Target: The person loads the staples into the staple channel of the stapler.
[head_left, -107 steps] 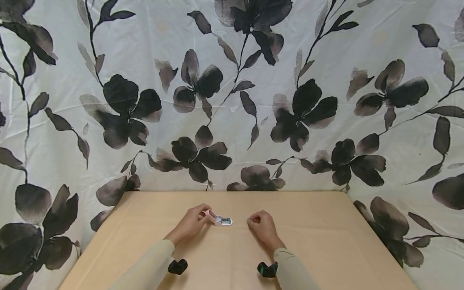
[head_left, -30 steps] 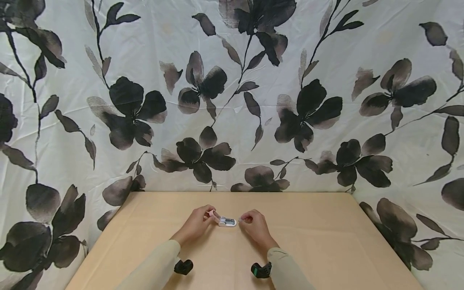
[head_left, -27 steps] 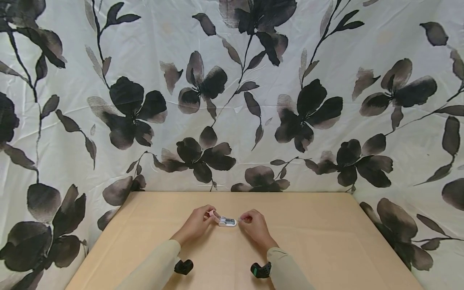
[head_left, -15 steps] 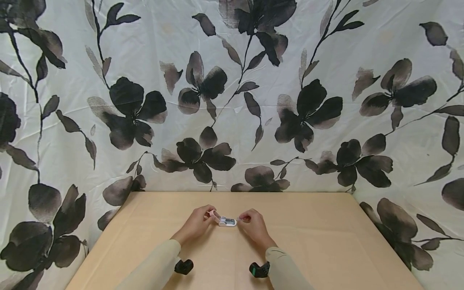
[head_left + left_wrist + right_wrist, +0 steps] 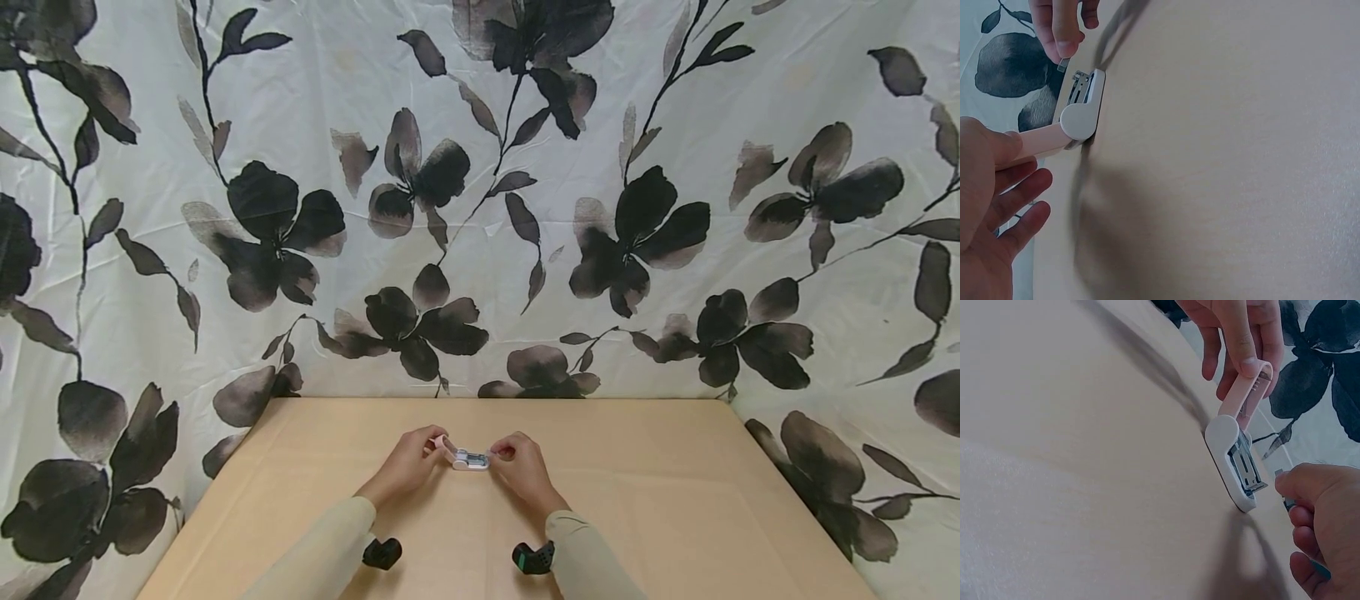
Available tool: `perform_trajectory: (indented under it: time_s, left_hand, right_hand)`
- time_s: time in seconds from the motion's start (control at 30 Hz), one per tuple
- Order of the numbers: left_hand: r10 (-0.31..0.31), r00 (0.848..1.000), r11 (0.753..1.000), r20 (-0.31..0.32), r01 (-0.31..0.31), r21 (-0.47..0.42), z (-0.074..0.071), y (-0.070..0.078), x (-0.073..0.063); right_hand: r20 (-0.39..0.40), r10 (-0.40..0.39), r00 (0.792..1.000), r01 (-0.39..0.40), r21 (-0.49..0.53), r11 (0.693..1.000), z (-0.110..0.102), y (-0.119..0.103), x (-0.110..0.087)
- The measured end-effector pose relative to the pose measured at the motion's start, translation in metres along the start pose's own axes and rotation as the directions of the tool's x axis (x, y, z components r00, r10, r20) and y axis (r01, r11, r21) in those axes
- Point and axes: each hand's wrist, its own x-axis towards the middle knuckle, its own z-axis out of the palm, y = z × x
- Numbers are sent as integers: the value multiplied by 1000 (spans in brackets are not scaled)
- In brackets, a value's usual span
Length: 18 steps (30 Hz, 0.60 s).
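A small pink and white stapler (image 5: 470, 461) stands on the table with its top swung up, baring the metal magazine (image 5: 1246, 465). My left hand (image 5: 408, 460) pinches the pink top (image 5: 1041, 139) between thumb and index finger; its other fingers are spread loosely below. Just right of the stapler, my right hand (image 5: 523, 468) pinches a short strip of staples (image 5: 1063, 64) between thumb and index finger. In the right wrist view the strip is close to the magazine's outer end, with a narrow gap visible. Most of the strip is hidden by the fingertips.
The light wooden table (image 5: 675, 500) runs back to a white cloth (image 5: 480, 208) with dark flower prints. A black wrist camera sits under each sleeve, one on the left (image 5: 382, 553) and one on the right (image 5: 533, 558).
My right hand has come left with the staples, from well apart to right beside the stapler's end. The left hand keeps its pinch on the stapler's top, which stays raised.
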Motion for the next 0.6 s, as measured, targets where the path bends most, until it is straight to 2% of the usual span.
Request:
perform_trajectory:
  time_s: [0.4, 0.6]
  left_hand:
    - [23, 1000, 1000, 4, -23, -6, 1, -3, 0]
    - [32, 999, 999, 6, -32, -14, 1, -4, 0]
  right_hand:
    - [-10, -55, 998, 55, -7, 998, 3, -2, -1]
    - [19, -35, 999, 34, 14, 999, 2, -4, 1]
